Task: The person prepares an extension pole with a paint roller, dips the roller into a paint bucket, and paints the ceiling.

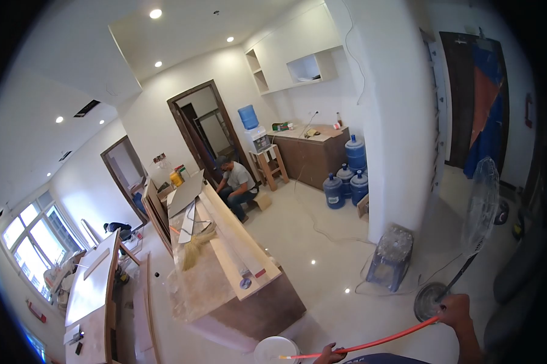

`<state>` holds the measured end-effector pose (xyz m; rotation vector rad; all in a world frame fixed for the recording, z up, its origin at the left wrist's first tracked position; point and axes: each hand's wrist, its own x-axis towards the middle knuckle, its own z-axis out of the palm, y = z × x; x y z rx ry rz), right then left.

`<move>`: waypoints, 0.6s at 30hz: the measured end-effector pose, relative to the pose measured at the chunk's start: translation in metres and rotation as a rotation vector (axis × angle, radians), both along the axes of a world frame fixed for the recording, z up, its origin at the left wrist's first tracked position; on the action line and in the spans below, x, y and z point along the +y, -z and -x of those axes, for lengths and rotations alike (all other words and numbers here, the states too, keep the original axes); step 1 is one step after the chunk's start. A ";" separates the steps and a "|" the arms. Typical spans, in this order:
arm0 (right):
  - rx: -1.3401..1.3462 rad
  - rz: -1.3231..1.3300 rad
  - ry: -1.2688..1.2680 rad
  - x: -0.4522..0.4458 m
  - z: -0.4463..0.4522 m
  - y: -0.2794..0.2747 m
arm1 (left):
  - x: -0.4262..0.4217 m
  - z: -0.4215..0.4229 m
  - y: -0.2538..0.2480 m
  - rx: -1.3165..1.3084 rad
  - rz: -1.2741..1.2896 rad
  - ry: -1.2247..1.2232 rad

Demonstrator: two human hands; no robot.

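A long orange-red hose or tube runs across the bottom of the view, its pale tip over a round white bucket. Near that end, at the bottom edge, my left hand is closed around it. My right hand, higher and further right, grips the other end beside the round base of a standing fan. Just beyond the bucket stands a wooden counter with boards, a straw broom and a small disc on top.
A grey stool stands ahead, with a cable on the floor around it. Several blue water bottles are by the far cabinet. One person sits behind the counter; another bends down at the far left. A fan stands right.
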<state>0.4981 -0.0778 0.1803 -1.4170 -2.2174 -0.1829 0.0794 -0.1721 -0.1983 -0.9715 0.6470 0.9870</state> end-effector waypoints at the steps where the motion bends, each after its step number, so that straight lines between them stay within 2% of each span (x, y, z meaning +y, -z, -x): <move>1: 0.014 0.009 0.013 0.000 -0.003 -0.004 | 0.002 -0.002 0.000 -0.004 -0.003 0.003; 6: 0.131 0.006 0.124 -0.002 -0.016 -0.039 | 0.003 0.000 0.003 0.004 0.002 -0.004; 9: 0.165 -0.054 0.113 0.004 -0.009 -0.017 | 0.003 0.001 0.000 0.014 0.004 -0.001; 12: 0.033 0.035 0.037 0.001 0.008 -0.003 | 0.000 0.002 -0.002 0.032 0.007 -0.003; 15: 0.078 0.024 0.049 0.000 -0.006 -0.016 | 0.003 0.003 0.000 0.028 0.013 -0.005; 18: 0.118 0.027 0.169 -0.002 -0.020 -0.033 | 0.002 0.002 0.003 0.024 0.012 -0.015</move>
